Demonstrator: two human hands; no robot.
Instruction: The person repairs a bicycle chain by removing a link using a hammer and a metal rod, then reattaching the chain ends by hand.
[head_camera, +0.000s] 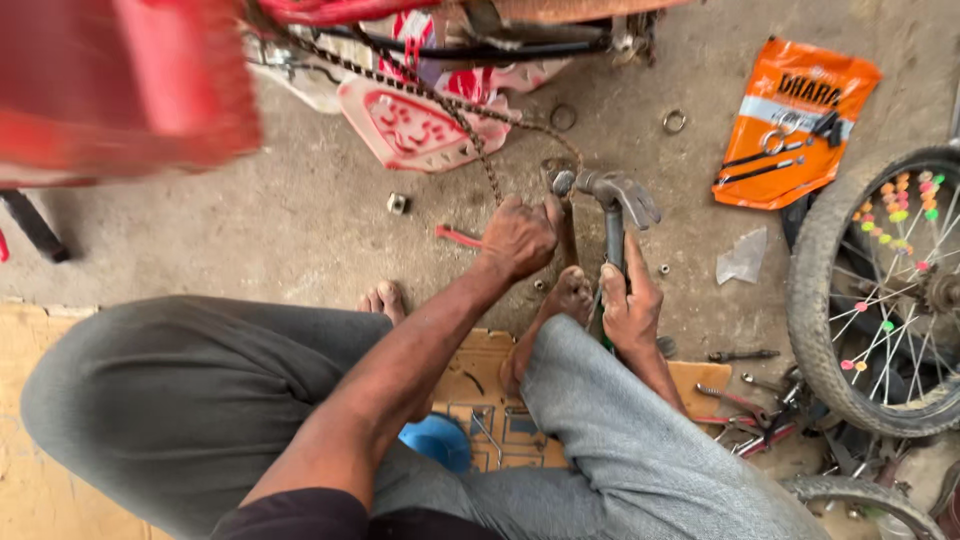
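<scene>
Right hand grips a hammer; orange pouch lies top right.

an orange pouch with a white band and dark lettering lies flat on the concrete floor at upper right, small tools resting on it; a crumpled clear wrapper sits just below.

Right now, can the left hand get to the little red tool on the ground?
Probably yes. The red tool lies on bare floor just beside the left hand, with nothing between them, though that hand is busy holding the chain.
</scene>
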